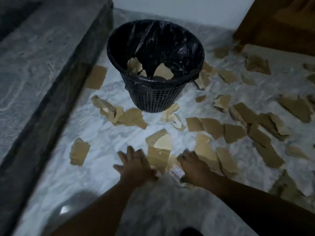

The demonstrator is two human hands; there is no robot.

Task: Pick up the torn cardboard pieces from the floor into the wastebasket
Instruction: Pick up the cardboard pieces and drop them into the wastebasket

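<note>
Wastebasket upright, mouth up; cardboard pieces flat.

I am seeing a white printed label on a cardboard piece by my right hand, but its print is blurring beyond reading.

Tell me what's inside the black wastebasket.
The black mesh wastebasket holds a black plastic liner and a few torn tan cardboard pieces. The liner's folds hide anything deeper down.
</note>
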